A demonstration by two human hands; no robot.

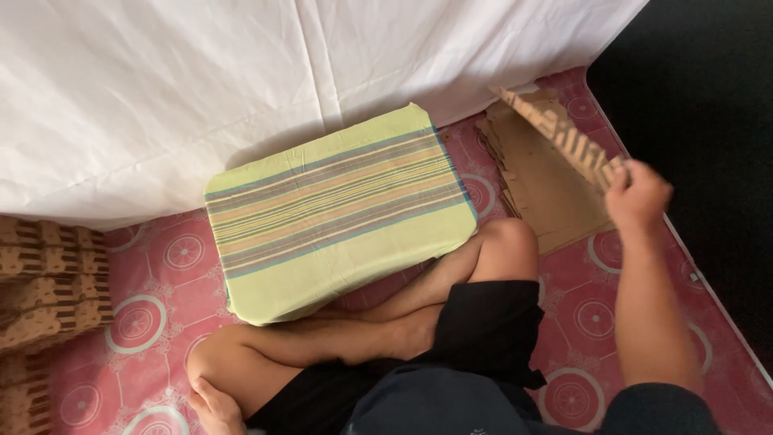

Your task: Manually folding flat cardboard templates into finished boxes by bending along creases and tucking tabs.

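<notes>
While the left hand (211,403) rested with loose fingers on the knee, the right hand (638,195) had its fingers clamped on the lower end of a cardboard piece (555,133), its long axis slanting up-left above the cardboard stack (541,189).

Tan cardboard piece (564,137) with slotted, ridged edge, tilting up on its long side at 2 o'clock, lying above a stack of flat brown cardboard sheets (539,189) resting on the floor.

A white draped sheet (241,72) hangs behind a pink floor mat patterned with circles (161,266); dark floor (708,105) lies at right.
</notes>
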